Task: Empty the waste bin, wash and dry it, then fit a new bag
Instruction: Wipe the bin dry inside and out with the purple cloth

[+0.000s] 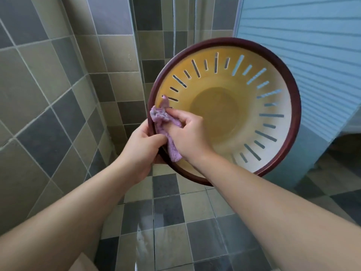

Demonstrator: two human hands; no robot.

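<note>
A round waste bin (273,61) with a dark red rim, a yellowish inside and several slots in its wall is held up in the air, its mouth turned toward me. It is empty inside. My left hand (143,147) grips the rim at the bin's lower left. My right hand (188,133) reaches inside the bin and pinches a purple cloth (166,124), pressing it against the inner wall near the left rim. Part of the cloth hangs down between my two hands.
Grey and beige tiled walls stand to the left and behind. A tiled floor (195,212) lies below, with a wet-looking shine near the bottom middle. A light blue ribbed panel (312,45) fills the right side. A thin hose hangs at the back.
</note>
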